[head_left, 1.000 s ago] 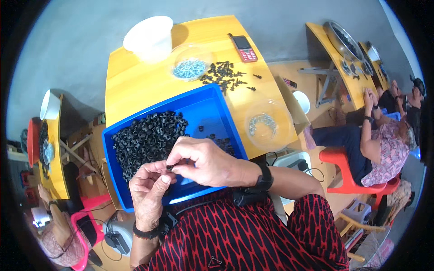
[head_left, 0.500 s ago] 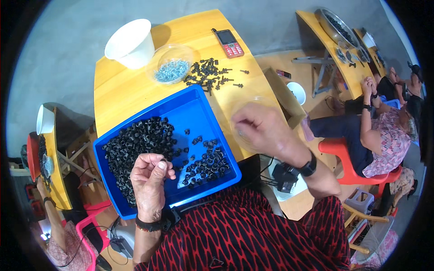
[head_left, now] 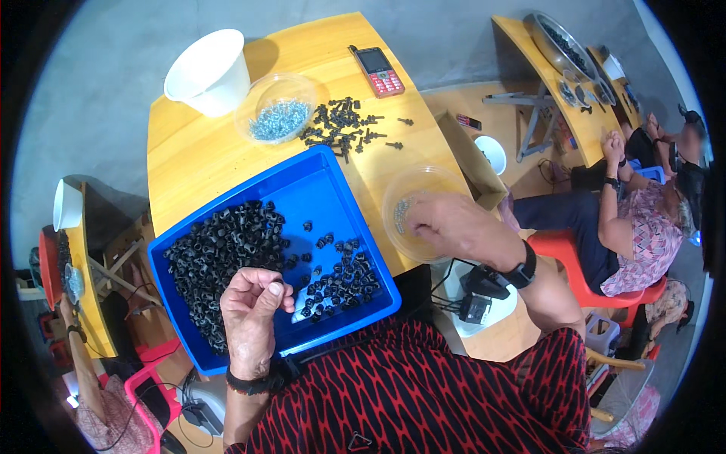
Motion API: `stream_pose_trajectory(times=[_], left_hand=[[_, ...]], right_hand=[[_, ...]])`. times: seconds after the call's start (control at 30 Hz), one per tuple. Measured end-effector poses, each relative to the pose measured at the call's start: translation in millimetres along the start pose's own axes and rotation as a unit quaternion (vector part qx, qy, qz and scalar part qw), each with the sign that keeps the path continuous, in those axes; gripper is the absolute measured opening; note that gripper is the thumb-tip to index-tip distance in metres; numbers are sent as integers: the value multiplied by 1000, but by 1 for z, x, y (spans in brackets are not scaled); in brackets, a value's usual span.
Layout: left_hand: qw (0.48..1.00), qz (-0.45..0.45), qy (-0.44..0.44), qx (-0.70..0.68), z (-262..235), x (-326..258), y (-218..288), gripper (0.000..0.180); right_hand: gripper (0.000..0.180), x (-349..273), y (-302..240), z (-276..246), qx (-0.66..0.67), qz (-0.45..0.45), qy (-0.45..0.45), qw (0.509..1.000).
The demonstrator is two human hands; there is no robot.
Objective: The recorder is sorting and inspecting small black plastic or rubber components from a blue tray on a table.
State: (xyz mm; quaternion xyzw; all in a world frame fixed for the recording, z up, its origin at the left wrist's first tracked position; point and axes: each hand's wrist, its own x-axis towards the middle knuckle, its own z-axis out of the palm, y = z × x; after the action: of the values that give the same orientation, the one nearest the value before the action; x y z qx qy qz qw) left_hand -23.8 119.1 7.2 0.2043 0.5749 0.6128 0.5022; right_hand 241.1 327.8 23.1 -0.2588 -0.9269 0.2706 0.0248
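Your left hand [head_left: 249, 318] is raised over the near edge of the blue tray [head_left: 306, 178], its thumb and fingertips closed together in a pinch, with a small black piece [head_left: 277, 284] showing just between them at the top of the thumb. That piece sits above the tray, just beside the big heap of black caps [head_left: 215, 261], which fills the left part of the tray to the left of and beyond your left hand. A smaller, looser spread of black fittings [head_left: 340, 280] lies in the tray to the right of that hand, between it and the tray's right wall. Your right hand [head_left: 461, 227] is well apart from the left, out past the tray's right side, fingers curled down over the clear shallow dish [head_left: 431, 174]; small metal pieces [head_left: 401, 216] lie in the dish right by your fingertips, but you cannot tell from here whether the fingers have hold of one. Farther up the desk [head_left: 181, 136], beyond both hands, a scatter of black stemmed parts [head_left: 340, 125] lies beside a clear bowl [head_left: 281, 85] of bluish metal pieces [head_left: 278, 121].
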Motion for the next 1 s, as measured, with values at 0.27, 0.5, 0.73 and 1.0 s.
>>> stream_pose_trajectory(times=[0.27,0.5,0.73,1.0], left_hand=[[1000,-4,0,-13,1,2,2,15],[1000,-9,0,-16,-1,2,1,16],[999,-12,-7,-45,-2,2,1,14],[999,-14,-11,-43,-3,2,2,14]], right_hand=[[12,0,6,-7,-3,34,-9,999],[15,10,-5,4,-54,50,-86,994],[12,9,-4,5,-48,55,-34,997],[11,3,-7,-10,386,85,41,917]])
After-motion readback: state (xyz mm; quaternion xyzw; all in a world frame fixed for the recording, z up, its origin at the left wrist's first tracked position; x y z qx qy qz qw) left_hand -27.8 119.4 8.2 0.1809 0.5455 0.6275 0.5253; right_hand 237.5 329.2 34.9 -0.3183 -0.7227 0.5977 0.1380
